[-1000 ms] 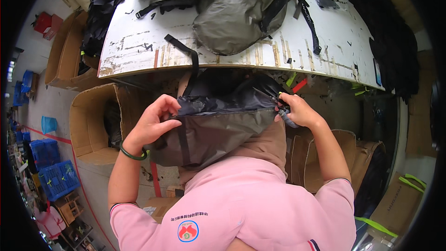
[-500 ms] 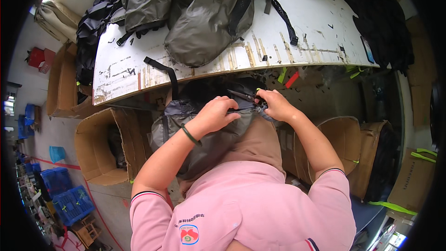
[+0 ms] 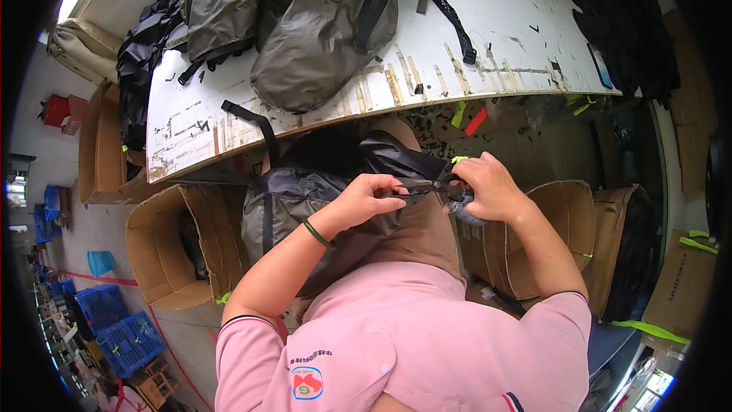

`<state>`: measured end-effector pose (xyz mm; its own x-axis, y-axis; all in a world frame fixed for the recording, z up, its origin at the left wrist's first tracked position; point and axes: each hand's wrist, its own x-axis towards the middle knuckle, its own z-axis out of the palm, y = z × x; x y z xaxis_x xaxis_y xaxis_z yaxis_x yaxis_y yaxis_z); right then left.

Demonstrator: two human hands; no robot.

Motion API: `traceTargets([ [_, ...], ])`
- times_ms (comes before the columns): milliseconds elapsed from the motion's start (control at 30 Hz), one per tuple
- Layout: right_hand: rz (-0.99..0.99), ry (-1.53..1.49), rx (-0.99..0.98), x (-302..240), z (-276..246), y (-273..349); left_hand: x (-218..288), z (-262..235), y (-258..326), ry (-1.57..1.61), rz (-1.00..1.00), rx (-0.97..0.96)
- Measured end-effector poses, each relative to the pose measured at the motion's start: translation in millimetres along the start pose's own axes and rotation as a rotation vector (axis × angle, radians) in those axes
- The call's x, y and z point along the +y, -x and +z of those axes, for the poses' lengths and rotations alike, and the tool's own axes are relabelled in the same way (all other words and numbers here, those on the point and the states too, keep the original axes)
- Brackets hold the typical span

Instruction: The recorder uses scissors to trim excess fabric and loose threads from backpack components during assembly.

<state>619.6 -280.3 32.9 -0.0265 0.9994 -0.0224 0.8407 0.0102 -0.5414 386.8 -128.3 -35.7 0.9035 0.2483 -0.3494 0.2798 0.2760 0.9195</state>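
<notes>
A dark grey and black backpack [image 3: 305, 202] lies on my lap, under the edge of the white worktable [image 3: 488, 46]. My left hand [image 3: 366, 197], with a green band at the wrist, pinches a black strap or seam of the bag near its top. My right hand [image 3: 488, 187] grips a small pair of scissors [image 3: 457, 197] with grey handles, the blades meeting the spot where my left fingers pinch. The two hands are almost touching. Part of the bag's fabric is hidden under my forearms.
Several olive-grey backpacks [image 3: 320, 23] and a black one [image 3: 141, 69] are piled on the table, a black strap [image 3: 255, 126] hanging over its edge. Open cardboard boxes stand at my left [image 3: 164, 252] and right [image 3: 572, 236]. Blue crates [image 3: 114, 320] line the floor far left.
My left hand has moved from the bag's left side to its top middle, close to my right hand. The bag has shifted on my lap and my head has tilted.
</notes>
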Motion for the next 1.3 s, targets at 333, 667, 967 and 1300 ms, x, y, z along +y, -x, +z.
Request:
traceTargets([
  [333, -0.109, 0.264, -0.077, 5.3, -16.9, 11.9, 8.7, 3.0, 13.2, 0.122, -0.029, 0.012],
  [667, -0.120, 0.240, -0.097, 2.7, -14.0, 8.5, 7.4, 3.5, 14.8, 0.129, -0.023, 0.000],
  [967, 0.021, 0.047, 0.074, -3.1, -14.2, 7.0, 42.0, -10.5, 28.1, 0.167, 0.081, 0.047],
  [1300, -0.125, -1.077, 0.432, -66.0, 52.4, -18.3, 306.7, -78.4, 145.0, 0.311, 1.093, -0.087],
])
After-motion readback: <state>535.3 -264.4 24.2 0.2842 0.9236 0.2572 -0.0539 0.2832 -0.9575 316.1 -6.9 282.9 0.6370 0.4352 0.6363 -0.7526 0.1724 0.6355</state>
